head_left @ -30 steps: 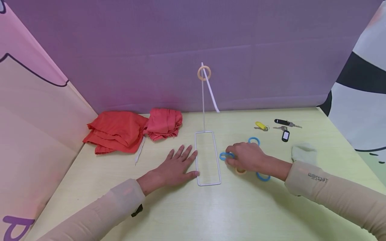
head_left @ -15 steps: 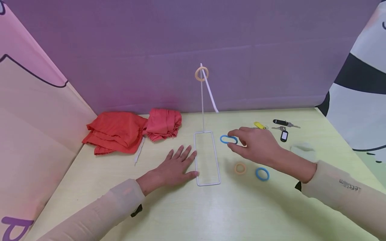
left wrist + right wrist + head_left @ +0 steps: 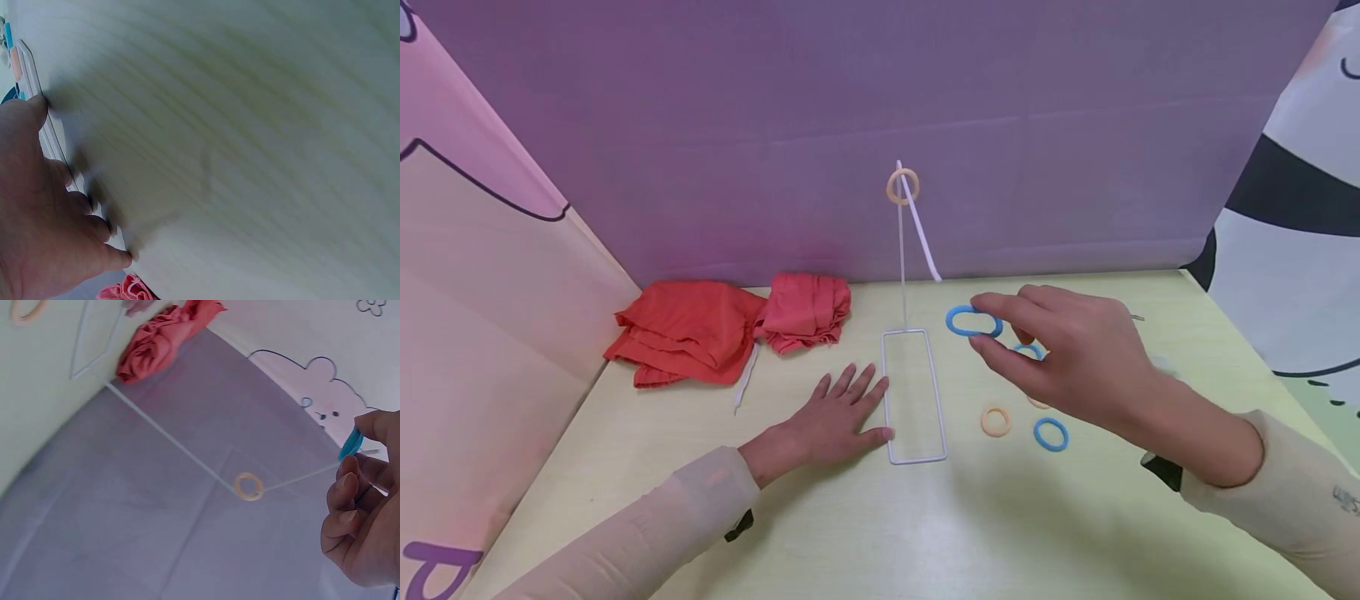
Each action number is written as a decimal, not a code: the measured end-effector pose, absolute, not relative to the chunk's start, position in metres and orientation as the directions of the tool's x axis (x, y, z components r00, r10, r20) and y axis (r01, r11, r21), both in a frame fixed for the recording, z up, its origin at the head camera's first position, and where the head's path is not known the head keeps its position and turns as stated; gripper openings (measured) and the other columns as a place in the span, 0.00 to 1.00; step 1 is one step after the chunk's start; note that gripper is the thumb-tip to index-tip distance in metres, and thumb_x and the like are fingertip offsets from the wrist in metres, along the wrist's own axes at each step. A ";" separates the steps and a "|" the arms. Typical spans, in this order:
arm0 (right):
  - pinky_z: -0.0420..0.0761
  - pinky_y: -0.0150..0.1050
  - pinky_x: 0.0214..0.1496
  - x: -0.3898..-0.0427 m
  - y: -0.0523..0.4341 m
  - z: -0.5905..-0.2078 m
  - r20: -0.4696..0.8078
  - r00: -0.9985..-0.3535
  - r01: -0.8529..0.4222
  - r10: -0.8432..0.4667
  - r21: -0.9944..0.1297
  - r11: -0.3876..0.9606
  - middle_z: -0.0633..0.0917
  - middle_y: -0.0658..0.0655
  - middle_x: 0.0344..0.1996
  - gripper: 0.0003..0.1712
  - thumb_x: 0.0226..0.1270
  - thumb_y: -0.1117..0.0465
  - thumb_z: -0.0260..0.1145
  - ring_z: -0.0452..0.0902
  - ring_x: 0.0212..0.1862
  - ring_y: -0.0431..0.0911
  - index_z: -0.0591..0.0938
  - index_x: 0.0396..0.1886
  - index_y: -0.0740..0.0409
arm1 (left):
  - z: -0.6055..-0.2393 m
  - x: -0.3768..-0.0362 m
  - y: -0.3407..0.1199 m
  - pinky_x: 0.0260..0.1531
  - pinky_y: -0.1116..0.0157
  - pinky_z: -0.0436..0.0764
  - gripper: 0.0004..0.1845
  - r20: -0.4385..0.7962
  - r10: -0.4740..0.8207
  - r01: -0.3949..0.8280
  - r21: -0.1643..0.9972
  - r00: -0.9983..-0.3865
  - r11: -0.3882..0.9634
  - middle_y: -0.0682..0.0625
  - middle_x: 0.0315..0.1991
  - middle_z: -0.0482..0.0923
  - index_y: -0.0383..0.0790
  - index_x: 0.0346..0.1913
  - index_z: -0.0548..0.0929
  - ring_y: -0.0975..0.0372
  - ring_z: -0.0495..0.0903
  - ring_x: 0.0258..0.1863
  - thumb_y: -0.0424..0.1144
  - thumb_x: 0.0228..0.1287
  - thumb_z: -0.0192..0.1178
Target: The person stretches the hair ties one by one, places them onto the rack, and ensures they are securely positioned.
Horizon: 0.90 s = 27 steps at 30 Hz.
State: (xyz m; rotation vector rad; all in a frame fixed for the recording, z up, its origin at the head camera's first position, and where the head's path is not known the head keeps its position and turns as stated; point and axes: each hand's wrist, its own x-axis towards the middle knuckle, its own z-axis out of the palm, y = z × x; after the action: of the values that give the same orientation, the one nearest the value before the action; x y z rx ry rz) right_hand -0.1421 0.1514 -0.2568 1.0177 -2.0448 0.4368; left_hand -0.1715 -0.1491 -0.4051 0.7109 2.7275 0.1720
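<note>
A blue ring (image 3: 961,325) is pinched between the thumb and fingers of my right hand (image 3: 1075,354), held up off the table to the right of a white wire stand (image 3: 934,392). The stand has a flat rectangular base, a thin upright and a sloping arm; a beige ring (image 3: 892,187) hangs near the top of that arm. My left hand (image 3: 823,429) lies with spread fingers on the table, its thumb and fingertips touching the left side of the base. Seen from the right wrist, the held ring (image 3: 351,445) appears edge-on near the arm's free end.
Below the right hand lie a beige ring (image 3: 996,422) and a blue ring (image 3: 1051,434). Two more rings, one blue (image 3: 1028,351) and one beige, are partly covered by that hand. Crumpled red cloth (image 3: 692,333) and a folded pinkish-red cloth (image 3: 808,312) lie at the back left.
My right hand has lifted the blue ring from the table and raised it toward the stand's arm level, covering the keys behind. The left hand has stayed in place.
</note>
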 end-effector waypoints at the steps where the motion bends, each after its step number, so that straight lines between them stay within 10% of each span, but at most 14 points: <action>1: 0.58 0.29 0.15 -0.139 0.150 -0.254 0.788 -0.353 -0.786 -0.505 0.043 0.617 0.74 0.44 0.17 0.26 0.75 0.38 0.53 0.64 0.18 0.34 0.88 0.47 0.49 | -0.405 -0.171 -0.149 0.77 0.38 0.40 0.45 -0.274 0.493 0.454 0.196 -0.826 0.869 0.47 0.83 0.36 0.51 0.82 0.45 0.45 0.33 0.82 0.69 0.72 0.44; 15: 0.68 0.36 0.15 -0.126 0.132 -0.226 0.868 -0.174 -0.774 -0.466 0.172 0.610 0.84 0.49 0.21 0.18 0.73 0.48 0.60 0.75 0.20 0.41 0.87 0.48 0.53 | -0.408 -0.172 -0.149 0.77 0.38 0.39 0.45 -0.280 0.479 0.442 0.188 -0.832 0.877 0.49 0.83 0.35 0.53 0.82 0.44 0.46 0.33 0.82 0.70 0.71 0.44; 27: 0.60 0.37 0.14 -0.153 0.119 -0.230 0.879 -0.186 -0.739 -0.438 0.169 0.652 0.81 0.52 0.18 0.14 0.62 0.57 0.70 0.72 0.16 0.46 0.86 0.48 0.53 | -0.408 -0.172 -0.150 0.77 0.39 0.39 0.45 -0.284 0.480 0.443 0.187 -0.830 0.877 0.50 0.83 0.34 0.54 0.82 0.43 0.47 0.32 0.82 0.70 0.71 0.44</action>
State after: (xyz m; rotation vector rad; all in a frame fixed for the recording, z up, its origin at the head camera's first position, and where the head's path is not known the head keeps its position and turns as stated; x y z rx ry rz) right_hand -0.1534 0.1193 -0.2301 0.9398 -1.8227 0.3582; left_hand -0.1724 -0.1497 -0.4085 0.6885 2.7234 0.1610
